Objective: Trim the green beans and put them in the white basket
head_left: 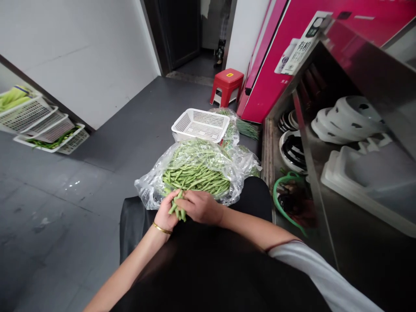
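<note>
Left hand, below which sits a thin gold-coloured bangle, and right hand together grip a small bunch of long green beans. Just beyond them, a heap of matching green beans lies in a clear, crinkled plastic bag. Farther off stand a white, perforated rectangular basket and a red plastic stool; white slotted baskets are stacked far left.

Grey floor, pale wall, red stool near dark doorway.
</note>
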The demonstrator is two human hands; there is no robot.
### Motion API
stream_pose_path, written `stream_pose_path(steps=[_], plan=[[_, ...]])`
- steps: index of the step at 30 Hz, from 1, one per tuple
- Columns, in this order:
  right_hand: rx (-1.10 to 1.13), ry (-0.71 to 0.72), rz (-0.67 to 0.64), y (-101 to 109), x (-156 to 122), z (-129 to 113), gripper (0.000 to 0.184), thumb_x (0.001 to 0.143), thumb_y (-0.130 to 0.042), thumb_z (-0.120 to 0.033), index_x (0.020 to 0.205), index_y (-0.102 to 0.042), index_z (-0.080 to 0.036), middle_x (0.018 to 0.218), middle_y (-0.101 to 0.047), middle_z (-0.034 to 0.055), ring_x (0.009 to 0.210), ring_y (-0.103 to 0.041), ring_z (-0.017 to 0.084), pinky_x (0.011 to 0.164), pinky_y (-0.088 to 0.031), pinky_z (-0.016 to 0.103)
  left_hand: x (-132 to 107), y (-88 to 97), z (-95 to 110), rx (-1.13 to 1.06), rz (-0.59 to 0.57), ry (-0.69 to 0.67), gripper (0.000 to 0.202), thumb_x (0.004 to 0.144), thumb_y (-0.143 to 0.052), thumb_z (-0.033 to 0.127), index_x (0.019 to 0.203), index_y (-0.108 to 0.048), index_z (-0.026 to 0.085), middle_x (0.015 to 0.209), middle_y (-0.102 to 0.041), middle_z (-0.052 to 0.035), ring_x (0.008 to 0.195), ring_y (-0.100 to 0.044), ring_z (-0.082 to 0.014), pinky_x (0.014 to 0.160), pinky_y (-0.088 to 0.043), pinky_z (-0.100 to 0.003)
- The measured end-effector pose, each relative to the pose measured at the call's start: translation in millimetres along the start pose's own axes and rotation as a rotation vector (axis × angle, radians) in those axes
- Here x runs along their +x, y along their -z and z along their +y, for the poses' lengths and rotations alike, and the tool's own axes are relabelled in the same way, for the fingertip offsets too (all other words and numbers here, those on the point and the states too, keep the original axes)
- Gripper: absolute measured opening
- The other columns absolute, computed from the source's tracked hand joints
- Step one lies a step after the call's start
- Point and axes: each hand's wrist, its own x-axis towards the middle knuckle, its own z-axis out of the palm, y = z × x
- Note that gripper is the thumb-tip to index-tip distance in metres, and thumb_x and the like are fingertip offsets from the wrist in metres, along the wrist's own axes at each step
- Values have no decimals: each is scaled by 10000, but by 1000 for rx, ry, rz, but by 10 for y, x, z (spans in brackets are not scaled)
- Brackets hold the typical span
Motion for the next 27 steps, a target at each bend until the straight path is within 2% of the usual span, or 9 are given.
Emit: stream_pose_path(steps=[5,9,12,15,18,20,23,25,27], plan=[[138,-41,-232,208,43,197,448,889,-434,-223,1334,-381,-204,1165,-549,106,951,-564,163,735,-455,246,6,158,-38,-29,-178,80,216,765,-595,299,895,-617,128,673,-652,-55,586,-621,-185,537,-525,-314],[-89,-430,-322,175,87,677,344,915,-348,-185,1226,-491,-149,1031,-597,134,832,-612,186,705,-467,289,-12,214,-70,27,-290,54,308,722,-665,180,1023,-611,151,622,-592,-11,471,-520,-104,490,-479,-256],[-221,-521,-403,91,117,844,286,926,-347,-209,1048,-586,-110,926,-616,149,765,-622,204,652,-459,297,-10,200,-80,66,-303,74,296,692,-682,111,982,-623,115,502,-446,56,374,-378,-46,384,-359,-174],[-122,-292,-254,78,102,603,274,938,-348,-237,948,-602,-138,856,-634,101,765,-610,169,645,-449,261,5,168,-75,92,-187,73,161,683,-694,129,824,-628,86,508,-470,38,375,-396,-50,373,-364,-182],[64,74,69,135,55,175,232,929,-391,-283,966,-583,-158,779,-646,48,717,-599,130,646,-455,240,5,109,-43,70,-107,34,148,703,-698,201,748,-613,88,616,-591,-35,469,-530,-105,431,-448,-221],[149,177,236,182,23,-11,205,925,-407,-267,987,-566,-155,776,-660,33,712,-606,112,677,-468,226,-7,57,-7,27,-99,16,181,716,-694,232,793,-624,84,701,-640,-68,541,-581,-127,482,-486,-231],[161,66,315,229,-47,-46,187,924,-398,-206,988,-561,-140,837,-680,55,756,-621,110,679,-472,214,-29,-8,47,-43,-77,-96,192,666,-725,174,804,-627,84,679,-643,-37,462,-517,-68,424,-435,-171],[94,-82,255,241,-117,3,197,920,-397,-202,909,-581,-133,788,-669,71,724,-613,128,627,-453,231,-44,-32,74,-35,-54,-238,202,621,-750,140,764,-618,83,636,-630,-19,414,-453,-36,378,-377,-140],[79,-119,98,251,-192,32,249,911,-402,-227,761,-581,-144,683,-630,60,631,-575,132,554,-404,238,-64,-37,97,48,-27,-366,222,607,-765,150,759,-618,82,622,-630,-24,414,-449,-35,380,-373,-136]])
